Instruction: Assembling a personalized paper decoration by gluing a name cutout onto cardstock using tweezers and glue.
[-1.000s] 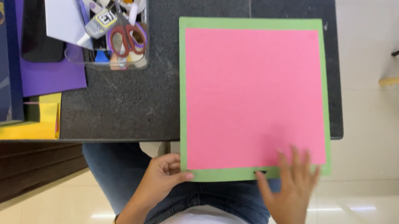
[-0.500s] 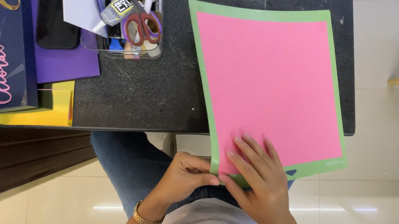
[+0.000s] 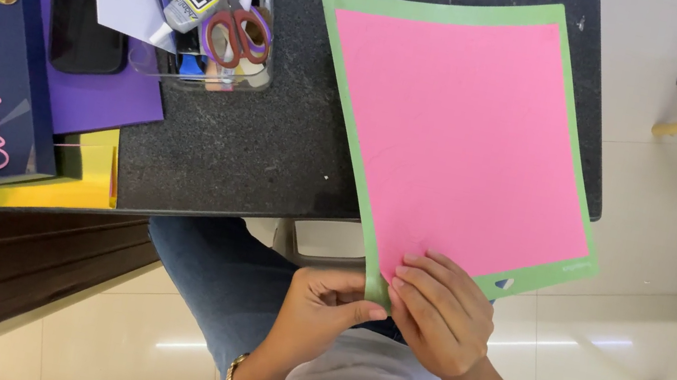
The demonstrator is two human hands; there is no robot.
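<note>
Scissors point(image 3: 237, 31) and glue in clear bin point(image 3: 254, 80); both hands' grip closed on green mat point(image 3: 477, 16).

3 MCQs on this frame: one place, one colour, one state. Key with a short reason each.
1. Where do the red-handled scissors sit?
A. in the clear box
B. on the pink sheet
C. on the floor

2. What colour is the mat bordering the pink sheet?
A. blue
B. green
C. white

3. What are the hands doing?
A. both resting flat on the table
B. left hand and right hand both at the mat's near corner
C. one holds the scissors

Key: 1 A, handles lie among the box's tools. 2 B, green margin shows on all sides. 3 B, fingers meet at that corner.
</note>
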